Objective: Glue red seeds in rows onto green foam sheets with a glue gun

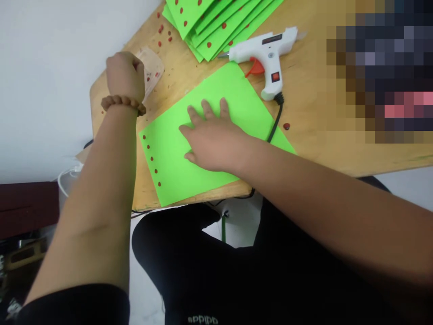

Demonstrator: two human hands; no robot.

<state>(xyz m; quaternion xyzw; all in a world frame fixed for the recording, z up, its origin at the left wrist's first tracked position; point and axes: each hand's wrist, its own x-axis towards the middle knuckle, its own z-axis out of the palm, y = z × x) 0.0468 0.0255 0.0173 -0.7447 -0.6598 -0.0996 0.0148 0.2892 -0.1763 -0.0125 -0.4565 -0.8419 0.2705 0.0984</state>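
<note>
My right hand (216,140) lies flat with fingers spread on a bright green sheet (176,180). Along the sheet's left edge runs a row of several small dark red dots (152,159). My left hand (123,74), a beaded bracelet (120,102) at its wrist, is closed into a fist above the table's left side. Its fingertips are turned away, so whatever they hold is hidden. Beside that fist is a clear plastic piece (154,67) with small red bits on it.
A white glue gun (270,49) with a red trigger lies beyond the sheet, its black cord (275,122) crossing the sheet's right side. Dotted green sheets (216,27) are piled at the back. Loose red bits (160,44) dot the wooden table (304,90). The upper right is pixelated.
</note>
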